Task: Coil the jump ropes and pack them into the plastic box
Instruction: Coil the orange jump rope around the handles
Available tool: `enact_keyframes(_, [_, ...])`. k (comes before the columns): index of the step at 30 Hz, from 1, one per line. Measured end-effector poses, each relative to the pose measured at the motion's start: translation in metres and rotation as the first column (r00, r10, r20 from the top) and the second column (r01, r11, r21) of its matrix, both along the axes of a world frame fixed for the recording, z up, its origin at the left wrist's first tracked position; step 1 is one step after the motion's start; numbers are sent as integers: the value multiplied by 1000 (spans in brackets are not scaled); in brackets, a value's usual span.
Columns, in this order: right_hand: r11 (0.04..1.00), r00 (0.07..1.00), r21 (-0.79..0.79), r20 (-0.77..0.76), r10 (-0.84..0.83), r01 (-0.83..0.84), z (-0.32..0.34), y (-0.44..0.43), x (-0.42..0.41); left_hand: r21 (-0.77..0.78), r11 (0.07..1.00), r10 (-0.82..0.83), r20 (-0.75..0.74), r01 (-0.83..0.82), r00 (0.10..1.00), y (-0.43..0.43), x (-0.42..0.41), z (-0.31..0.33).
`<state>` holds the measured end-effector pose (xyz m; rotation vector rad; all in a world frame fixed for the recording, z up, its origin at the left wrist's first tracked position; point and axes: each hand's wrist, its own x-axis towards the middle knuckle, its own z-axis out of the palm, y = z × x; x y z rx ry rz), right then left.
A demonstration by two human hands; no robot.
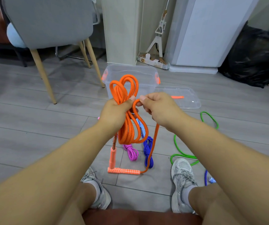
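My left hand grips the middle of a bundle of orange jump rope loops, held above the floor. My right hand pinches a bend of the same orange rope right beside the bundle. One orange handle hangs on its spring below my left hand. The other patterned orange handle lies on the floor, its rope running up to my right hand. The clear plastic box with orange latches stands open behind the bundle. Its clear lid lies on the floor to the right.
A coiled pink rope and a coiled blue rope lie on the floor between my feet. A loose green rope trails at the right. A grey chair stands far left, a black bag far right.
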<state>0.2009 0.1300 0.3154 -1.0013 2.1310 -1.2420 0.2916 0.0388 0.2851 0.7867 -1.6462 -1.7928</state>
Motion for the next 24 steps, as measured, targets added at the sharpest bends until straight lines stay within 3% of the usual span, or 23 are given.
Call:
enact_keyframes(6, [995,990,-40,112,-81,86,-1,-2,-2,52,994,-100,-11,101,995,2,2,5])
enact_keyframes(9, [993,984,-36,142,-110,116,0,-1,-3,7,983,-181,27,181,983,2,4,6])
enact_keyframes(17, [999,990,-36,137,-28,33,-5,6,-14,-84,939,-323,115,333,939,-6,5,2])
enact_keyframes(21, [996,996,9,-17,89,-89,-3,20,-21,-229,953,-135,259,197,956,-9,7,2])
enact_keyframes(24, [986,977,109,-156,146,-130,-5,36,-27,-302,951,12,237,62,971,-19,9,0])
